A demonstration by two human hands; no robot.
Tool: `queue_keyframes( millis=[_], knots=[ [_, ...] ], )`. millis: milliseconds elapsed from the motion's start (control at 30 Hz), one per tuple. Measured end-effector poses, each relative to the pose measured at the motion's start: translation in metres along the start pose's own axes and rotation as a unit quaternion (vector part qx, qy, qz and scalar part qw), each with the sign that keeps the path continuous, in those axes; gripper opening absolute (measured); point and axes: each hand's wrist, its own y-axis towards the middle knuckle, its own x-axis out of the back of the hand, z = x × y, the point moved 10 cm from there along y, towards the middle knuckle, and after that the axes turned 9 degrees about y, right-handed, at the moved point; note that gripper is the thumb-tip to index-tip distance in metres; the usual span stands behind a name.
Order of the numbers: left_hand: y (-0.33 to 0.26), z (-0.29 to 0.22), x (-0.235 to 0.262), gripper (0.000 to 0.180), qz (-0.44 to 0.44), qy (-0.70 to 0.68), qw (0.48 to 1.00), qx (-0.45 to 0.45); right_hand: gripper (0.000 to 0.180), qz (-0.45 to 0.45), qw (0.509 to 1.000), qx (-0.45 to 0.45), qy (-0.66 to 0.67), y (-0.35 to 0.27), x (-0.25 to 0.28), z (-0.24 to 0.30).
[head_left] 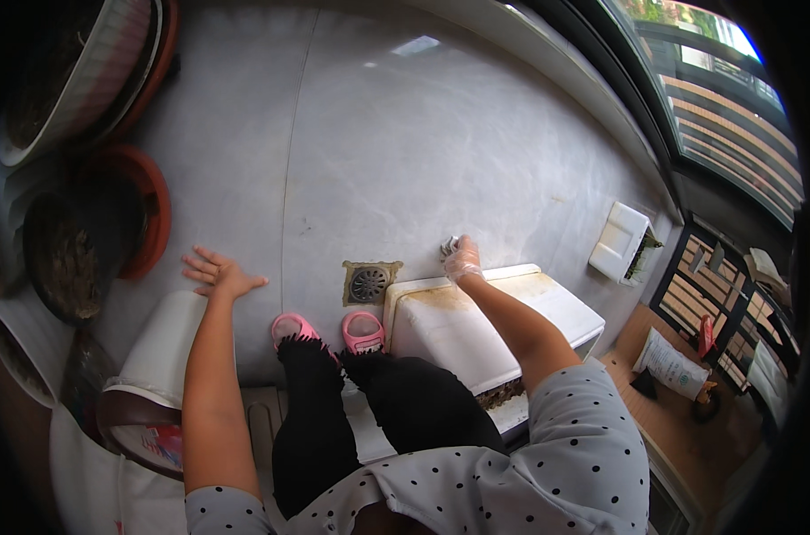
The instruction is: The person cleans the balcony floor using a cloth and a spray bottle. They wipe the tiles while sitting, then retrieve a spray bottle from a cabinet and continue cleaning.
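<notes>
My bare left hand (225,275) is open, fingers spread and thumb out to the right. It is over the grey tiled floor (235,160), just beyond a white tapered pot (162,343). My right hand (464,259) wears a clear plastic glove, its fingers curled around a small silvery, lumpy thing (449,246) whose kind I cannot make out. My right forearm crosses over a long white planter box (450,332). The box has brown stains along its edge, and soil shows at its near right side.
A metal floor drain (367,284) lies in front of my pink slippers (363,331). Potted soil and an orange-red saucer (155,214) stand along the left. Right of me are a small white planter (618,242), a window (717,89) and a white bag (673,366) on a wooden surface.
</notes>
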Motion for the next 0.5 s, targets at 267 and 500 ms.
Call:
queue_keyframes(
  millis=[267,500],
  knots=[
    [-0.004,-0.003,0.004,0.150,0.000,-0.017,1.000,-0.005,0.025,0.004,0.996,-0.062,0.065,-0.044,-0.072,0.045],
    [-0.004,0.000,0.002,0.148,0.014,0.000,1.000,0.001,0.030,0.073,0.997,-0.021,0.029,-0.055,-0.097,0.116]
  ],
)
